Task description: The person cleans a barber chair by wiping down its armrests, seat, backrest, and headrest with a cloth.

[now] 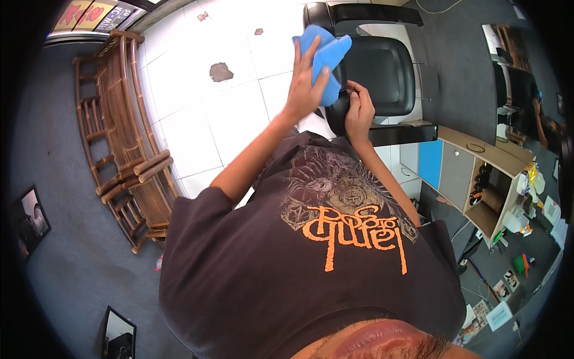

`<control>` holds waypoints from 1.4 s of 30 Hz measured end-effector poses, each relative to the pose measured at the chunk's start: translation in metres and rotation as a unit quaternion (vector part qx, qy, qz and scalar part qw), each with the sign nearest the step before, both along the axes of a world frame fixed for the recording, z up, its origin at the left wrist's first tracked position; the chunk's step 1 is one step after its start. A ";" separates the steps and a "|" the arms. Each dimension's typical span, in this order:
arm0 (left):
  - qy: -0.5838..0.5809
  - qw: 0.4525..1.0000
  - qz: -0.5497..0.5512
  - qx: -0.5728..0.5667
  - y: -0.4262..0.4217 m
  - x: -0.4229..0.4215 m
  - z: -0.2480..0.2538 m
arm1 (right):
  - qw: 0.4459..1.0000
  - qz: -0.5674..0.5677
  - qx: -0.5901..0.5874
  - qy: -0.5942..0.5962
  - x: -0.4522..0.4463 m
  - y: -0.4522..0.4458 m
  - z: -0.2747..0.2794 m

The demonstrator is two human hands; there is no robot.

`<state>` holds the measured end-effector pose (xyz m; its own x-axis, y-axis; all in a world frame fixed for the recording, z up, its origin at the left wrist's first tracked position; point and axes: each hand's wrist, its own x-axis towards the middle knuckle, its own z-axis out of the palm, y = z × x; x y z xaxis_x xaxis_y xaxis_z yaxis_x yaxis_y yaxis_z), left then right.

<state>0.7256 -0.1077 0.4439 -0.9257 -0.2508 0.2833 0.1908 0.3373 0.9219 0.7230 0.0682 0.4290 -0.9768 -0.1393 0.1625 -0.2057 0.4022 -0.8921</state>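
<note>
A bright blue cloth (330,57) lies bunched against the top of the black barber chair's backrest (339,113). My left hand (308,84) is pressed over the cloth, fingers stretched along it and thumb on its near side. Closer to me, my right hand (360,113) rests at the backrest with its fingers curled round the edge. Beyond both hands is the chair's black padded seat (381,75), with a dark armrest (403,133) on the near side and another armrest (376,14) on the far side.
A bamboo bench (119,113) stands along the left wall. White floor tiles (197,131) show dark patches. At right, a wooden cabinet (490,209) with an open compartment stands below a wall mirror (520,90). Bottles and papers sit along the counter.
</note>
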 end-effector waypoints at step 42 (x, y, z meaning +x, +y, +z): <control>-0.071 0.937 -0.167 -0.298 0.035 0.075 0.043 | 0.994 -0.076 -0.065 0.035 0.006 0.026 0.028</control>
